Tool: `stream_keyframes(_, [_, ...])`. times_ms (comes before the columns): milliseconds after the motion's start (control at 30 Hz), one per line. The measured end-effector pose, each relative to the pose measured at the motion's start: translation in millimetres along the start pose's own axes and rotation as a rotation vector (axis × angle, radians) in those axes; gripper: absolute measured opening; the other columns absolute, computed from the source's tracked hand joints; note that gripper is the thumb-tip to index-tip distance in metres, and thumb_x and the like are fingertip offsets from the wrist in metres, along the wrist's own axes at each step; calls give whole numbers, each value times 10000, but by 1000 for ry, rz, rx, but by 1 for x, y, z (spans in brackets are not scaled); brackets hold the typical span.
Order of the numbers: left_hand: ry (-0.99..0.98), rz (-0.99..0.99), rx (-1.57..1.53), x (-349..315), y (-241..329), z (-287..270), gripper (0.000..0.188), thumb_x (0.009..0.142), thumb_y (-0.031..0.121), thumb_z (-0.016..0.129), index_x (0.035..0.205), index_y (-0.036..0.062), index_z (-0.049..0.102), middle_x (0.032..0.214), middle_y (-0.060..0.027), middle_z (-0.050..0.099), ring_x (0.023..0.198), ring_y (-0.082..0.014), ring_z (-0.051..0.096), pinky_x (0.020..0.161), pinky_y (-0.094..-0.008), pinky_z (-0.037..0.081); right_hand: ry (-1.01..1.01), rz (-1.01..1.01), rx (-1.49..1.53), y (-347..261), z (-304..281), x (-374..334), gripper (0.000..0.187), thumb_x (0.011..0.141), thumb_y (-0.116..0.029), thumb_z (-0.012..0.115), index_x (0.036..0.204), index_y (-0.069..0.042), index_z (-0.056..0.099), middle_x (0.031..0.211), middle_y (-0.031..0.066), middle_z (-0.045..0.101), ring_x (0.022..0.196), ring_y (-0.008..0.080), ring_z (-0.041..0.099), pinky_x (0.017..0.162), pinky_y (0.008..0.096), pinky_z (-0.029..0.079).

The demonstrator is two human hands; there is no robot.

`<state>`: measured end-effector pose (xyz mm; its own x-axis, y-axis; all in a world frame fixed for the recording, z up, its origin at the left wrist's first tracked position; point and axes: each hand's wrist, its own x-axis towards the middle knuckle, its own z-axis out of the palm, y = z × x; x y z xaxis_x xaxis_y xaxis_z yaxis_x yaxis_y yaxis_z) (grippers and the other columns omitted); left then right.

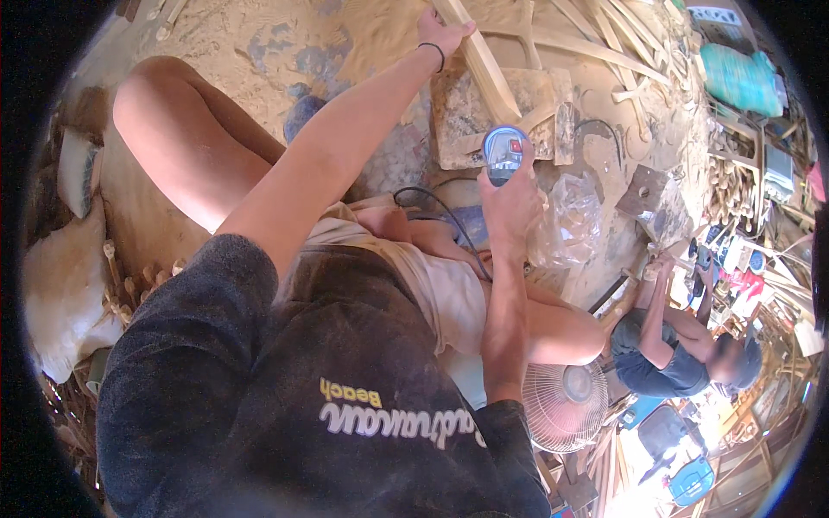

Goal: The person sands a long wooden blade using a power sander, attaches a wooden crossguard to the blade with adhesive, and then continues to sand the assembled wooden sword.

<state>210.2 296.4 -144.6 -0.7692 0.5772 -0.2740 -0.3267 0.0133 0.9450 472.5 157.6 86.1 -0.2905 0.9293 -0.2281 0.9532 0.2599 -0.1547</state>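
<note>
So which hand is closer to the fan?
The right hand. It holds a blue power tool above the lap, with the fan below it near the elbow. The left hand grips a wood strip farther away.

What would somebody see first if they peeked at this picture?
Probably the blue power tool gripped in the right hand at the middle. Above it, the left hand holds a long wooden strip on a sawdust-covered work block. A white fan stands low on the right.
</note>
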Motion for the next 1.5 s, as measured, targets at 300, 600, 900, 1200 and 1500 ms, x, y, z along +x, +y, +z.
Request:
stream_keyframes(300, [7, -80, -147, 10, -14, 6, 812, 884, 45, 872, 1574, 4, 447, 1460, -204, 655, 1282, -338, 678, 1061, -451, 597, -56, 32, -25, -6, -2, 1, 898, 851, -282, 884, 1607, -150, 419, 1133, 238, 785, 987, 458, 776, 868, 538, 607])
stream_keyframes(600, [16, -9, -64, 7, 0, 2, 656, 797, 50, 938, 1336, -17, 572, 1282, -142, 747, 1159, -244, 744, 1029, -386, 597, 45, 39, 71, 18, 2, 0, 867, 868, -319, 859, 1607, -219, 417, 1039, 295, 783, 1018, 520, 746, 917, 587, 574])
stream_keyframes(900, [-32, -11, -95, 5, 5, -3, 575, 795, 26, 931, 1273, -13, 614, 1199, -131, 782, 1058, -236, 770, 965, -389, 622, 61, 0, 87, 21, 6, 7, 864, 866, -341, 865, 1590, -211, 413, 1003, 309, 778, 998, 535, 742, 914, 599, 574])
stream_keyframes(1200, [29, -53, -135, 3, 4, 2, 534, 790, 3, 932, 1223, -47, 624, 1163, -156, 783, 1047, -251, 770, 936, -400, 630, 41, 18, 51, 13, 2, 9, 823, 848, -299, 881, 1543, -144, 467, 1114, 239, 773, 1019, 463, 755, 868, 572, 592])
stream_keyframes(1500, [-14, -143, -45, -19, 33, -1, 791, 887, 38, 856, 1575, 16, 468, 1447, -211, 667, 1260, -351, 692, 1046, -456, 605, 8, 55, 22, 11, 2, 10, 816, 860, -269, 869, 1556, -143, 462, 1212, 214, 767, 1087, 443, 753, 918, 554, 589])
